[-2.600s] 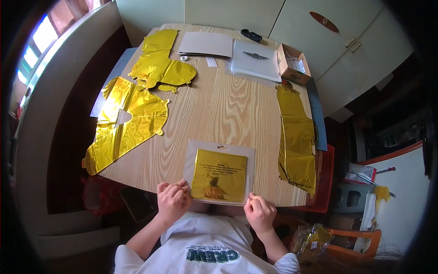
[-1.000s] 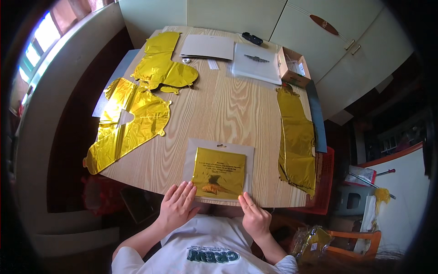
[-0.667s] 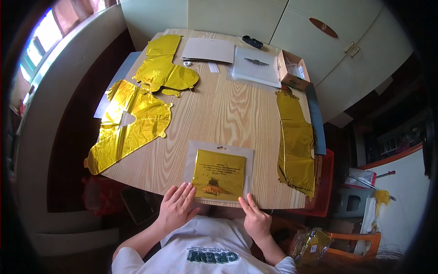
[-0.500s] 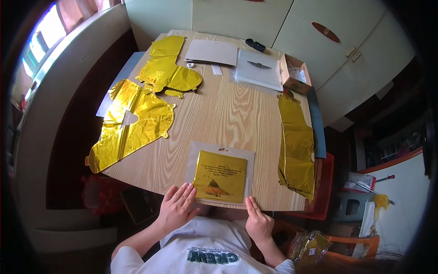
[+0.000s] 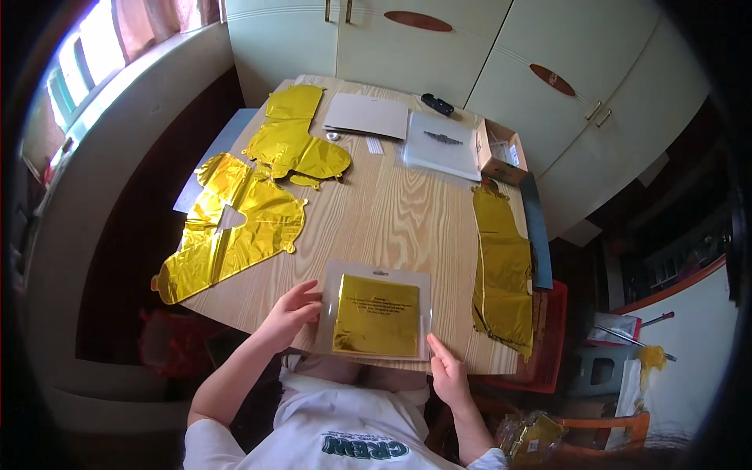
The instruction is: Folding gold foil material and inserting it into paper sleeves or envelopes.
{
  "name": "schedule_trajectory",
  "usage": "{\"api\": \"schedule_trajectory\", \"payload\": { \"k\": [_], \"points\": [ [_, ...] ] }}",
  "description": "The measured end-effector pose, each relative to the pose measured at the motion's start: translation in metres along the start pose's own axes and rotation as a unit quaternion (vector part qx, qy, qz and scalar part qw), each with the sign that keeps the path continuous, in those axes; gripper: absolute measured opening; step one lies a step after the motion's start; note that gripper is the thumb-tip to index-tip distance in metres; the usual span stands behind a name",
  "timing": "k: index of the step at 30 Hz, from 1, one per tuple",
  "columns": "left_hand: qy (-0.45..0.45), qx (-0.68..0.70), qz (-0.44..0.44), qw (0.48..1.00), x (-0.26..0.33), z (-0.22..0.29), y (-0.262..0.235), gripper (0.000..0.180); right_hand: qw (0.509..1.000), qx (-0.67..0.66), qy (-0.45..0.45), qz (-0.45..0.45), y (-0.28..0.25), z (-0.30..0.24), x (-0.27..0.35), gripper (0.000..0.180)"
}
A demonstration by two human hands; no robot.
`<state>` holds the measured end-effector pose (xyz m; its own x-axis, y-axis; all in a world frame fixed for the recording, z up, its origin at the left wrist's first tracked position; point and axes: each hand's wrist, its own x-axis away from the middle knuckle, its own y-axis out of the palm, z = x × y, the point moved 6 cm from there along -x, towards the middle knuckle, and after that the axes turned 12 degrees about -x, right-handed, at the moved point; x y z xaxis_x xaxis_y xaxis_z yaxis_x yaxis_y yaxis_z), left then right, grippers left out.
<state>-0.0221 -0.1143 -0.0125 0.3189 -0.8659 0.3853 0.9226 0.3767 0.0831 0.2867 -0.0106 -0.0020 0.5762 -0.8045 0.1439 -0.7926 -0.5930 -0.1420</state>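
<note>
A flat clear package (image 5: 427, 301) with a folded gold foil sheet (image 5: 377, 317) inside lies across the near table edge, a hang hole at its top. My left hand (image 5: 290, 319) is at its left edge, fingertips meeting the edge and partly hidden there. At the lower right corner, my right hand (image 5: 448, 372) has its fingers close together against the package. Left of it lies a flat gold foil balloon (image 5: 262, 215) with a triangular opening. Beyond that is another gold foil piece (image 5: 294, 137); a long gold foil piece (image 5: 503, 270) lies along the right edge.
At the back of the wooden table (image 5: 384, 211) are grey cardboard (image 5: 365, 115), a clear plastic stack (image 5: 442, 153), a black object (image 5: 437, 104) and an open cardboard box (image 5: 501, 157). A white roll (image 5: 333, 136) sits beside the cardboard. A red crate (image 5: 558, 337) stands off the right side.
My left hand has moved up from the package's lower left corner to its left side. My right hand stays by the lower right corner. The view has tilted up slightly.
</note>
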Motion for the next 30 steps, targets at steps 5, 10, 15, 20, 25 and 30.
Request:
{"api": "schedule_trajectory", "payload": {
  "k": [5, 10, 15, 20, 25, 30],
  "points": [
    [0.081, -0.048, -0.063, 0.994, -0.017, 0.012, 0.017, 0.029, 0.993, 0.024, -0.113, 0.015, -0.004, 0.012, -0.006, 0.046],
    [0.269, -0.074, -0.072, 0.958, -0.010, 0.046, 0.017, 0.022, 0.977, -0.010, -0.198, 0.085, -0.034, -0.041, -0.028, 0.051],
    [0.304, -0.052, -0.107, 0.945, -0.001, 0.065, 0.032, 0.036, 0.982, -0.007, -0.188, 0.034, -0.024, -0.066, -0.045, 0.035],
    [0.275, -0.061, -0.114, 0.953, -0.004, 0.060, 0.035, 0.045, 0.985, -0.040, -0.167, 0.030, -0.027, -0.018, -0.064, 0.030],
    [0.312, -0.055, -0.104, 0.943, -0.014, 0.058, 0.032, 0.039, 0.991, -0.020, -0.135, -0.007, -0.019, -0.062, -0.067, 0.024],
    [0.319, -0.067, -0.098, 0.940, -0.017, 0.072, 0.049, 0.024, 0.941, 0.012, -0.331, -0.065, 0.000, -0.097, -0.077, 0.025]
  ]
}}
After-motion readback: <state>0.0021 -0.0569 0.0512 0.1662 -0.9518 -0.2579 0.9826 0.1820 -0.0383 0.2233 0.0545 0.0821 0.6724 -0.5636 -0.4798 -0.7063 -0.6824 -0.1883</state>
